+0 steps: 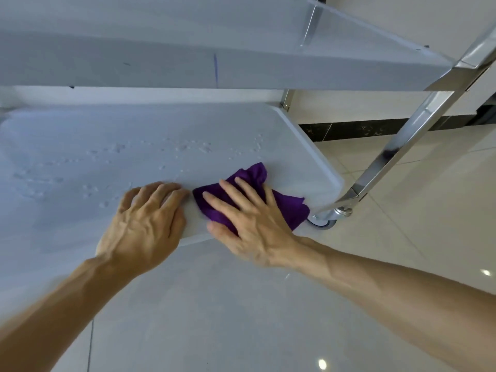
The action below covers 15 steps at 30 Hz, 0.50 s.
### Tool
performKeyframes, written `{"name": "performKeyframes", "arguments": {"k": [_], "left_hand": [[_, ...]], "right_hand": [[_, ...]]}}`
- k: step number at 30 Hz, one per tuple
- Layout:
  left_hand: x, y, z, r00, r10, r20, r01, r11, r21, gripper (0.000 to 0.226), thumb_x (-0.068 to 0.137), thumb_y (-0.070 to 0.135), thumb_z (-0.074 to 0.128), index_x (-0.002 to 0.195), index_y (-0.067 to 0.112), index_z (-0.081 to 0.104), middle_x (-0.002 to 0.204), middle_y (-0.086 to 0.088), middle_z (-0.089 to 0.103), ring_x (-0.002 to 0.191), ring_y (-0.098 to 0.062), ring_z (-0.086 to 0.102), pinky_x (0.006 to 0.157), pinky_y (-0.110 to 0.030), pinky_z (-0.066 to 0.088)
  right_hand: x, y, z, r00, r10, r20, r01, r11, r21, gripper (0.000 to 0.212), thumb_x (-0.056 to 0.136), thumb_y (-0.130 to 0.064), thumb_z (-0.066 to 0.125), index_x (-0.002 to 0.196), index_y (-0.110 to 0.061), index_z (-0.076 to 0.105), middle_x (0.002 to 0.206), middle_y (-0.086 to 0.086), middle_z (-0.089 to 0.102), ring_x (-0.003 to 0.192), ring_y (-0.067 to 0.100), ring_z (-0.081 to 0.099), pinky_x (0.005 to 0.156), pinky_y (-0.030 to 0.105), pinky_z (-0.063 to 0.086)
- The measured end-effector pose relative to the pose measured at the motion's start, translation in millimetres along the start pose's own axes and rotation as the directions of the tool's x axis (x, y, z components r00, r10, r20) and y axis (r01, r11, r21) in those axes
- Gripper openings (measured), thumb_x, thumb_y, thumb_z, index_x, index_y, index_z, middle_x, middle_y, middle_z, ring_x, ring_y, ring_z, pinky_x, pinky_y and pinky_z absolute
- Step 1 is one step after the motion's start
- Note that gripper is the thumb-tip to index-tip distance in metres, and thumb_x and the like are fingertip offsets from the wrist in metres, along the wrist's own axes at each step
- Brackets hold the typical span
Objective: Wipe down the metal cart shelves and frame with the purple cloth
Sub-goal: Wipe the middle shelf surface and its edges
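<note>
The right hand [249,224] presses the purple cloth [257,194] flat on the lower shelf [134,135], fingers spread, near its front right corner. Water droplets [188,149] lie leftward and farther back from the cloth. The left hand [145,218] rests flat just beside it.

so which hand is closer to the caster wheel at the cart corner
Right. The right hand presses the purple cloth just beside the caster wheel; the left hand rests on the shelf farther away.
</note>
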<state>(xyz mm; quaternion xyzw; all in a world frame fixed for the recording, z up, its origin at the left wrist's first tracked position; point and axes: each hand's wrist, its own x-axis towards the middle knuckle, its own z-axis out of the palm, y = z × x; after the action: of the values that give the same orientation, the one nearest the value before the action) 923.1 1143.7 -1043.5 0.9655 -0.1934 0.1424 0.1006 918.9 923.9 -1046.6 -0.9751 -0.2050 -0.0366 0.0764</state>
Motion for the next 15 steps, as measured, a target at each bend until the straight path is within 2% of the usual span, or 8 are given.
{"name": "performKeyframes", "arguments": {"k": [2, 4, 5, 7, 10, 13, 15], "left_hand": [[-0.8, -0.6, 0.4, 1.0, 0.003, -0.019, -0.003, 1.0, 0.001, 0.045, 0.094, 0.031, 0.034, 0.125, 0.012, 0.061, 0.129, -0.008, 0.062, 0.12, -0.035, 0.056, 0.101, -0.05, 0.039], [-0.9, -1.0, 0.7, 1.0, 0.008, -0.023, -0.008, 1.0, -0.003, 0.044, 0.094, 0.03, 0.035, 0.124, 0.013, 0.062, 0.129, -0.008, 0.062, 0.12, -0.035, 0.056, 0.102, -0.049, 0.039], [-0.6, -1.3, 1.3, 1.0, 0.01, -0.022, -0.01, 1.0, -0.005, 0.043, 0.094, 0.029, 0.037, 0.124, 0.013, 0.063, 0.129, -0.007, 0.062, 0.121, -0.034, 0.055, 0.102, -0.049, 0.039], [-0.5, -1.9, 1.9, 1.0, 0.007, -0.019, -0.007, 1.0, -0.009, 0.04, 0.094, 0.027, 0.04, 0.124, 0.013, 0.063, 0.13, -0.007, 0.062, 0.121, -0.034, 0.055, 0.102, -0.049, 0.039], [-0.2, -1.0, 3.1, 1.0, -0.003, -0.022, 0.003, 1.0, -0.003, 0.039, 0.093, 0.026, 0.041, 0.123, 0.013, 0.063, 0.13, -0.007, 0.062, 0.122, -0.033, 0.055, 0.103, -0.05, 0.039], [1.1, -0.1, 4.2, 1.0, -0.013, -0.019, 0.013, 1.0, 0.011, 0.04, 0.092, 0.026, 0.041, 0.122, 0.013, 0.063, 0.128, -0.007, 0.062, 0.12, -0.033, 0.055, 0.102, -0.05, 0.039], [1.2, -0.3, 3.9, 1.0, -0.017, -0.017, 0.017, 1.0, 0.011, 0.04, 0.091, 0.025, 0.041, 0.122, 0.012, 0.063, 0.128, -0.008, 0.062, 0.119, -0.033, 0.055, 0.101, -0.05, 0.039]], "right_hand": [[-4.8, 16.2, -5.7, 0.991, -0.133, 0.022, 0.133, 0.991, -0.011, 0.057, 0.097, -0.061, 0.026, 0.152, -0.045, 0.024, 0.164, -0.007, 0.021, 0.152, 0.018, 0.012, 0.119, 0.052, 0.012], [-6.3, 49.1, -18.3, 0.988, -0.154, 0.029, 0.153, 0.988, 0.033, 0.052, 0.1, -0.055, 0.032, 0.151, -0.044, 0.03, 0.162, -0.009, 0.026, 0.151, 0.013, 0.016, 0.121, 0.043, 0.017], [-7.5, 68.8, -24.0, 0.993, -0.115, 0.017, 0.114, 0.992, 0.052, 0.049, 0.101, -0.051, 0.035, 0.15, -0.042, 0.033, 0.161, -0.01, 0.029, 0.151, 0.012, 0.019, 0.12, 0.042, 0.02], [-9.7, 113.1, -34.8, 0.998, 0.065, 0.019, -0.067, 0.992, 0.102, 0.044, 0.104, -0.045, 0.037, 0.148, -0.043, 0.036, 0.16, -0.012, 0.031, 0.15, 0.009, 0.021, 0.121, 0.043, 0.021], [-2.2, 160.0, -44.5, 0.94, 0.335, 0.057, -0.34, 0.933, 0.122, 0.043, 0.103, -0.041, 0.035, 0.146, -0.049, 0.034, 0.16, -0.014, 0.029, 0.149, 0.006, 0.018, 0.121, 0.045, 0.017], [31.4, 152.7, -40.5, 0.884, 0.464, 0.062, -0.468, 0.881, 0.069, 0.047, 0.102, -0.046, 0.028, 0.149, -0.045, 0.031, 0.159, -0.013, 0.029, 0.149, 0.013, 0.017, 0.12, 0.052, 0.012], [58.9, 121.2, -33.2, 0.876, 0.473, 0.091, -0.478, 0.877, 0.041, 0.051, 0.101, -0.048, 0.026, 0.152, -0.041, 0.027, 0.161, -0.011, 0.025, 0.15, 0.017, 0.014, 0.12, 0.057, 0.01]]}}
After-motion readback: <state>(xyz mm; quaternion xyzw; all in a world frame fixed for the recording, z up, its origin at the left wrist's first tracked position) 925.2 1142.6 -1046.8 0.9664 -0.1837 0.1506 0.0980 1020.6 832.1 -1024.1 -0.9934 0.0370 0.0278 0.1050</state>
